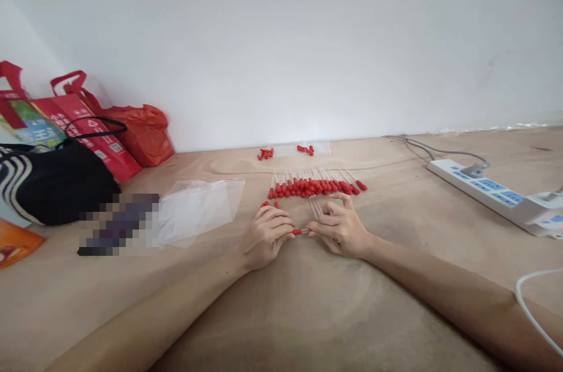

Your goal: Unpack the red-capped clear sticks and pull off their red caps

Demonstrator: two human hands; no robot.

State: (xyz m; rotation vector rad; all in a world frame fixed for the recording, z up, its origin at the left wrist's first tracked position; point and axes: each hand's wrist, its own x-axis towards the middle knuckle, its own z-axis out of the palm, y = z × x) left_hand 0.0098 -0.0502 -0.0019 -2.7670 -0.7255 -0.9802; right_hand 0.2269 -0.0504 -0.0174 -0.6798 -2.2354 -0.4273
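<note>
Fingers (281,231) and forearms (193,297) are bare, the left forearm bearing a dark speck (227,271).

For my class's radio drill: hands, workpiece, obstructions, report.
Left hand on red tip; right hand on its clear stick. More sticks at right hand. White cable by right forearm, away from work.

I see one small red cap (297,232), on the left, meeting a thin clear tube (305,231), both nearly level.

Recycling sign (92,123) on printed red bag (113,152); lettering (57,119) blurred.
</note>
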